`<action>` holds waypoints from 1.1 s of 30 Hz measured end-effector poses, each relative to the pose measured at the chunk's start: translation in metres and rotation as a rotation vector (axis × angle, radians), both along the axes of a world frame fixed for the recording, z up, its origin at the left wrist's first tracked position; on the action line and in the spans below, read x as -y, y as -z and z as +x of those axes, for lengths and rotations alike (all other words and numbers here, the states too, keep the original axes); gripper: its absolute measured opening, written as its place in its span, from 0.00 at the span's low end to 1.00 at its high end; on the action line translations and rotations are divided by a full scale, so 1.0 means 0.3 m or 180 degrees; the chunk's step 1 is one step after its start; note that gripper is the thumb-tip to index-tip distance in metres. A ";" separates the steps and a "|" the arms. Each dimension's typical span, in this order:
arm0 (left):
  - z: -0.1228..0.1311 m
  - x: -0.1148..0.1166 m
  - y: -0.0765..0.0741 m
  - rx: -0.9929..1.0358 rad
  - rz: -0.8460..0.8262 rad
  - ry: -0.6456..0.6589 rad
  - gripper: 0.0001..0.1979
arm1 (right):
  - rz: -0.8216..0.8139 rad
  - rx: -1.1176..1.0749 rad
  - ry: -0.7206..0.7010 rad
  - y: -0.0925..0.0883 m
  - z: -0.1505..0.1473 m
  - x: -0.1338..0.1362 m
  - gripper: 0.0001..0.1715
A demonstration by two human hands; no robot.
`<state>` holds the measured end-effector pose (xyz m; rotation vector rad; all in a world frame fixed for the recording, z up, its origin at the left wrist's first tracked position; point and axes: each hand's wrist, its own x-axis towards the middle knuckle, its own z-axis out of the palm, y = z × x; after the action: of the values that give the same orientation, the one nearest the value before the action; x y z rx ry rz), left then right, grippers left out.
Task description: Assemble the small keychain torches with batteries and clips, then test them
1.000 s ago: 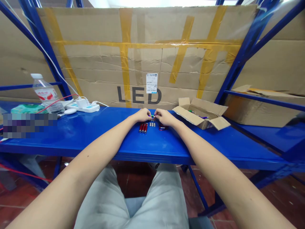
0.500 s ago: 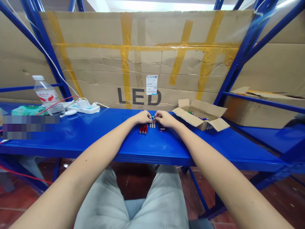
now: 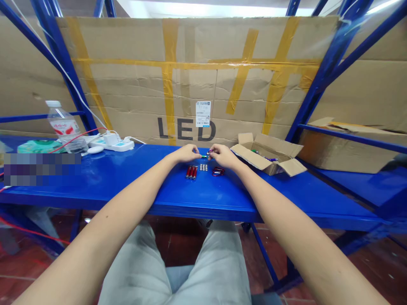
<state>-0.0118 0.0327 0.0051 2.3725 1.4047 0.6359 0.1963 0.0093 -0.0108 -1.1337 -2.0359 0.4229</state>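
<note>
A panel [image 3: 133,97] of brown cardboard, crossed by yellow tape and marked LED, stands along the far edge of the blue table [image 3: 127,171]. Beyond the table's right edge a larger box [image 3: 343,148] sits on another blue surface. The open box [image 3: 252,155], flaps spread, stands near the far edge, right of the middle, with pens [image 3: 271,159] inside. Toward the far left corner are a bottle [image 3: 65,127], a green packet [image 3: 41,146] just beside it and a white power strip [image 3: 121,145] near the far edge. Both hands are near the middle of the far edge, fingertips almost together. The left hand [image 3: 187,153] is nearly closed, thumb and fingers pinching one end of a green piece. The right hand [image 3: 223,156] has its fingers bent in a pinch, with a purplish piece at the tips. Between hands and near edge lie red tubes [image 3: 191,172] side by side on the left and red loops [image 3: 218,171] on the right. The green piece [image 3: 204,156] spans the gap between the hands; whether it touches the purplish piece [image 3: 210,151], I cannot tell. Small silvery bits [image 3: 203,167] lie in rows between tubes and loops.
</note>
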 end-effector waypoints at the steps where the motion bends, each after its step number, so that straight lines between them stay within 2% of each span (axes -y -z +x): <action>1: -0.016 0.000 -0.006 -0.0091 0.0081 -0.0123 0.15 | 0.0013 -0.0001 0.0039 0.001 0.005 -0.003 0.06; 5: -0.075 0.007 -0.018 -0.0753 0.0072 -0.0541 0.09 | 0.0016 0.0167 0.0117 0.005 0.017 -0.003 0.06; 9: -0.104 0.013 -0.024 -0.1101 -0.0148 -0.0666 0.06 | -0.0071 0.0269 0.0127 0.004 0.015 0.008 0.06; 22: -0.124 0.026 -0.058 -0.0668 -0.0571 -0.0670 0.05 | -0.0246 0.0466 0.0154 -0.020 0.008 0.049 0.07; 28: -0.131 0.022 -0.058 -0.0395 -0.0859 -0.0548 0.04 | -0.0256 0.0475 0.0208 -0.020 0.009 0.047 0.07; 33: -0.147 0.006 -0.058 -0.0346 -0.0895 -0.0617 0.07 | -0.0283 0.0500 0.0227 -0.015 0.012 0.041 0.07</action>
<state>-0.0560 0.0310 0.0225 2.0955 1.6640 0.3318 0.1999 -0.0031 -0.0062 -1.3260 -2.1216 0.4029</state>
